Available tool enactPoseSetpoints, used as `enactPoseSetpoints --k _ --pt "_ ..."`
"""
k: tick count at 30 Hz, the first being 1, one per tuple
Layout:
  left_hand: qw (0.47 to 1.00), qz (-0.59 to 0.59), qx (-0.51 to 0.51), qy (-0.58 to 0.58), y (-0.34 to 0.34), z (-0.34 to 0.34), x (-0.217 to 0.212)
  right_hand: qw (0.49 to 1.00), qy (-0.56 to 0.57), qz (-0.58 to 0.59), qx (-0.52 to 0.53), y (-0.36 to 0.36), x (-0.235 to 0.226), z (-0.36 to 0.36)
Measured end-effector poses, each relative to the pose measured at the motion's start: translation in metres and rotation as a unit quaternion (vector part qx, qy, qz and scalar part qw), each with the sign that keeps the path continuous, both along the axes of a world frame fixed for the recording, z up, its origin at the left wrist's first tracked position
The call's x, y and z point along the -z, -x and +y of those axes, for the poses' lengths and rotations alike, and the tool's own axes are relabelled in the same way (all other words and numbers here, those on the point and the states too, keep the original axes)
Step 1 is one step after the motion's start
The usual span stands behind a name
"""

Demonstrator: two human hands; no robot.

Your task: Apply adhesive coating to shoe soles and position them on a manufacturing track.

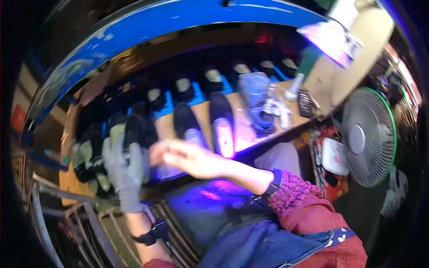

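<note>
My left hand (123,167), in a pale grey-white glove, is raised over the left end of the workbench. Its fingers are stretched out and apart, beside a dark rounded thing (91,168), possibly part of a shoe; blur hides whether they touch. My bare right hand (190,157) reaches leftward across the bench front, its fingers smeared by motion, so any grip cannot be made out. Just beyond it lie black shoes with light insoles, one of them (221,120) lit pink by the lamp and another black shoe (185,118) to its left.
More black shoes with pale insoles (213,75) stand in a row behind. To the right are a clear plastic-wrapped container (254,94), a brush (306,104), a bright lamp (328,42) and a fan (368,136). A blue beam (178,33) arches overhead; metal rails (91,223) are at lower left.
</note>
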State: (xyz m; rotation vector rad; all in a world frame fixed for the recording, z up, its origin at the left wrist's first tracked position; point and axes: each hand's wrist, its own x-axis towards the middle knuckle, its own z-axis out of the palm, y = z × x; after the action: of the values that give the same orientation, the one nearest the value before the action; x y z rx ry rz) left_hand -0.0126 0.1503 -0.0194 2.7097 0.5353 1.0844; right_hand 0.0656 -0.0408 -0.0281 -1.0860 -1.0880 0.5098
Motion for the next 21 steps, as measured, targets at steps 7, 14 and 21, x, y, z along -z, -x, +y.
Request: enactPoseSetpoints --k 7,14,21 --pt "0.985 0.025 -0.016 -0.172 -0.016 -0.021 -0.002 0.834 0.518 -0.189 0.024 -0.016 0.125 -0.215" --pt "0.97 0.193 0.006 -0.145 -0.01 -0.069 0.015 0.839 0.475 -0.219 0.15 -0.019 0.261 -0.294" --pt "0.983 0.173 -0.005 -0.063 -0.005 -0.11 0.078 0.816 0.466 -0.248 0.238 -0.011 0.247 -0.299"
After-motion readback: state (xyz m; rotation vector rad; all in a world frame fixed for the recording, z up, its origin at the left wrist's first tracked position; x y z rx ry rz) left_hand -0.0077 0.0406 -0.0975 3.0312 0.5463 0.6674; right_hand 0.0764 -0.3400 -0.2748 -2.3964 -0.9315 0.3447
